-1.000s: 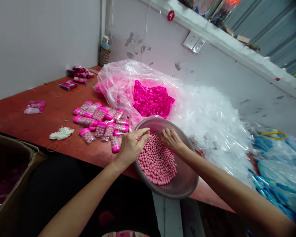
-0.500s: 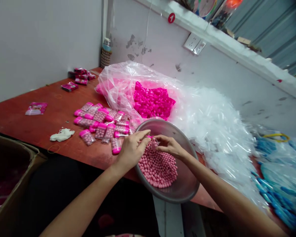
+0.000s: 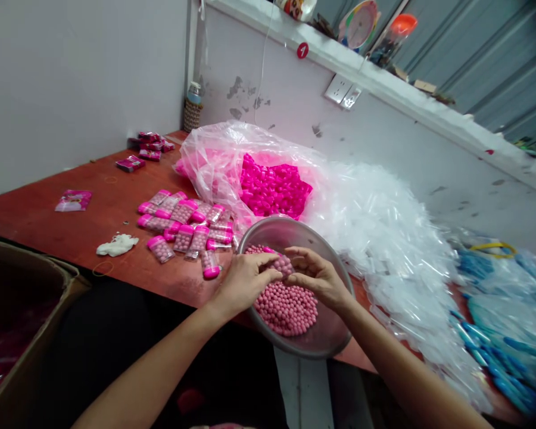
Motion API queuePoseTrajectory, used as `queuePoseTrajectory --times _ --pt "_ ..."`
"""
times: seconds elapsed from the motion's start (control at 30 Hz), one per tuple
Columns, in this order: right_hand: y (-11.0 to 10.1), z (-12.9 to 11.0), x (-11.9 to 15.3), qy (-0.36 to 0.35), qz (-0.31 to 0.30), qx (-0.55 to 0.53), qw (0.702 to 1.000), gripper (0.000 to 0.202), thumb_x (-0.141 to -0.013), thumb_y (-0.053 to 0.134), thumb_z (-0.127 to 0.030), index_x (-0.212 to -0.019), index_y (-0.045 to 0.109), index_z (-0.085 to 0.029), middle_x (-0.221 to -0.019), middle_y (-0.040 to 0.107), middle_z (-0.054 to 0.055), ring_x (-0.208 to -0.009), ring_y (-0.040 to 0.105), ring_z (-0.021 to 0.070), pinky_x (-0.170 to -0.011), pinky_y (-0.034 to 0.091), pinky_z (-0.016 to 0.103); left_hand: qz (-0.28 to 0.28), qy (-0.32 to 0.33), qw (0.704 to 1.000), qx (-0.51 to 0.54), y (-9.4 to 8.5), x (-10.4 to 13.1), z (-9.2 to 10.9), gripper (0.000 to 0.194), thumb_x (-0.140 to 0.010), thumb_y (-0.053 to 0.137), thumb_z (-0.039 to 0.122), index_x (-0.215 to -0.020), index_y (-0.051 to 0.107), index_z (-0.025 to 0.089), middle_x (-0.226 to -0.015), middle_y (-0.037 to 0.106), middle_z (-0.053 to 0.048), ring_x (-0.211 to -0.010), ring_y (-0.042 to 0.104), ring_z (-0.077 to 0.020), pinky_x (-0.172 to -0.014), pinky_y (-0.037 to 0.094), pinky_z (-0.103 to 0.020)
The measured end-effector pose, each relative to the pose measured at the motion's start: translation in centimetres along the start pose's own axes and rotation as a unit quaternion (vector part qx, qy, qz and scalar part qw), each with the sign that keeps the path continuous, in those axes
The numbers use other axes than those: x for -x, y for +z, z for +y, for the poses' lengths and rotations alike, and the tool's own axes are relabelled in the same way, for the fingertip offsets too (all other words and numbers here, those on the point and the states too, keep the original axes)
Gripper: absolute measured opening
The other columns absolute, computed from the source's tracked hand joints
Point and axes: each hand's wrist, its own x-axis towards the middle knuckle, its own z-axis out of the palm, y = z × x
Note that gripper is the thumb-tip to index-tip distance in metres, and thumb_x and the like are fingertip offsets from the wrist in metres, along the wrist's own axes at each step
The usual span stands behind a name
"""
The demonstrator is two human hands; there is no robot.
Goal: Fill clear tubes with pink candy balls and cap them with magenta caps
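Over a grey metal bowl [image 3: 335, 333], my left hand [image 3: 248, 280] and my right hand [image 3: 319, 277] hold a small clear container [image 3: 283, 265] of pink beads between them. Its pink cap is at the end by my left fingers, partly hidden by them. Loose pink beads [image 3: 288, 310] fill the left part of the bowl below. Filled containers with pink caps [image 3: 183, 237] lie in a group on the red table [image 3: 116, 208], left of the bowl. Behind the bowl, an open plastic bag [image 3: 205, 143] holds loose pink caps [image 3: 274, 185].
A large heap of clear empty containers [image 3: 384, 232] spreads right of the bowl. Blue packages [image 3: 509, 310] lie at the far right. A white cloth [image 3: 117, 245] and pink packets [image 3: 74, 201] are on the left. An open cardboard box [image 3: 67, 286] stands at the lower left.
The container between my hands now shows more clearly, tilted with its beads visible. My right hand has shifted slightly down and right in the view. The camera view has tilted a little.
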Motion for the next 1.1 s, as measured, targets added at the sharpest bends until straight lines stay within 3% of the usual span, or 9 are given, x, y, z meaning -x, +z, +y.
queuePoseTrajectory --times 0.13,0.27,0.4,0.47,0.53,0.67,0.73,0.93,1.1 --pt "-0.3 -1.1 0.3 -0.036 0.0 0.125 0.992 0.021 -0.075 0.066 -0.018 -0.095 0.061 -0.019 -0.086 0.066 0.002 -0.077 0.062 0.0119 -0.072 0.051 0.025 -0.038 -0.022 0.996 0.075 -0.4 -0.3 -0.4 0.026 -0.075 0.058 0.021 -0.099 0.068 0.018 -0.093 0.07 -0.004 -0.087 0.064 -0.0191 -0.076 0.051 -0.027" --pt "-0.3 -1.3 0.3 0.004 -0.005 0.141 0.99 0.014 -0.076 0.065 -0.024 -0.086 0.059 -0.017 -0.068 0.063 0.0 -0.062 0.061 0.0108 -0.059 0.051 0.022 -0.051 -0.042 0.993 0.095 -0.6 -0.3 -0.5 0.026 -0.074 0.059 0.02 -0.098 0.069 0.016 -0.095 0.07 -0.005 -0.086 0.064 -0.0193 -0.075 0.051 -0.026" --pt "-1.3 -1.0 0.1 0.044 0.034 0.116 0.992 0.019 -0.074 0.066 -0.031 -0.083 0.056 -0.017 -0.062 0.062 -0.002 -0.055 0.06 0.0111 -0.052 0.049 0.022 -0.012 -0.048 0.993 0.108 -0.6 -0.4 -0.6 0.027 -0.073 0.06 0.018 -0.098 0.069 0.017 -0.096 0.069 -0.005 -0.089 0.063 -0.0192 -0.079 0.05 -0.028" --pt "-2.5 -0.5 -0.1 0.069 0.033 0.172 0.982 0.022 -0.075 0.064 -0.035 -0.085 0.058 -0.017 -0.066 0.064 0.0 -0.06 0.062 0.0134 -0.055 0.05 0.024 0.034 -0.068 0.984 0.161 -0.6 -0.7 -0.6 0.028 -0.072 0.061 0.019 -0.098 0.068 0.016 -0.094 0.069 -0.005 -0.087 0.063 -0.0186 -0.078 0.051 -0.029" --pt "-3.8 0.1 -0.8 0.073 0.021 0.293 0.953 0.026 -0.076 0.062 -0.038 -0.091 0.061 -0.018 -0.077 0.067 0.003 -0.071 0.064 0.0165 -0.064 0.05 0.027 0.081 -0.083 0.962 0.248 -0.8 -1.1 -0.5 0.031 -0.071 0.063 0.021 -0.101 0.065 0.015 -0.093 0.069 -0.005 -0.084 0.064 -0.0175 -0.078 0.051 -0.03" --pt "-5.1 1.5 -3.0 0.044 0.023 0.561 0.826 0.023 -0.084 0.052 -0.032 -0.1 0.062 -0.02 -0.093 0.069 0.004 -0.082 0.063 0.0168 -0.075 0.046 0.026 0.124 -0.062 0.919 0.369 -1.2 -1.6 -0.1 0.027 -0.071 0.066 0.023 -0.096 0.063 0.014 -0.093 0.068 -0.005 -0.082 0.064 -0.0145 -0.079 0.051 -0.028" --pt "-5.0 2.1 -4.3 0.055 0.02 0.613 0.788 0.021 -0.085 0.048 -0.028 -0.097 0.064 -0.021 -0.094 0.069 0.004 -0.083 0.063 0.0173 -0.075 0.044 0.025 0.129 -0.064 0.912 0.384 -1.3 -1.6 -0.1 0.024 -0.071 0.067 0.023 -0.092 0.062 0.014 -0.092 0.068 -0.005 -0.08 0.064 -0.0133 -0.078 0.051 -0.026" --pt "-4.1 4.5 -6.7 0.109 0.023 0.652 0.75 0.017 -0.077 0.055 -0.031 -0.085 0.065 -0.019 -0.085 0.068 0.01 -0.076 0.062 0.0227 -0.062 0.041 0.027 0.097 -0.09 0.92 0.37 -0.5 -1.4 -0.7 0.024 -0.074 0.064 0.021 -0.096 0.06 0.012 -0.091 0.067 -0.006 -0.081 0.063 -0.0127 -0.076 0.05 -0.024" --pt "-4.3 3.8 -6.1 0.108 0.033 0.634 0.765 0.016 -0.075 0.055 -0.028 -0.086 0.061 -0.017 -0.075 0.066 0.006 -0.065 0.06 0.0174 -0.057 0.038 0.024 0.081 -0.071 0.955 0.276 -0.1 -1.2 -1.0 0.025 -0.079 0.058 0.025 -0.101 0.06 0.014 -0.097 0.066 -0.006 -0.09 0.062 -0.0162 -0.081 0.049 -0.028"
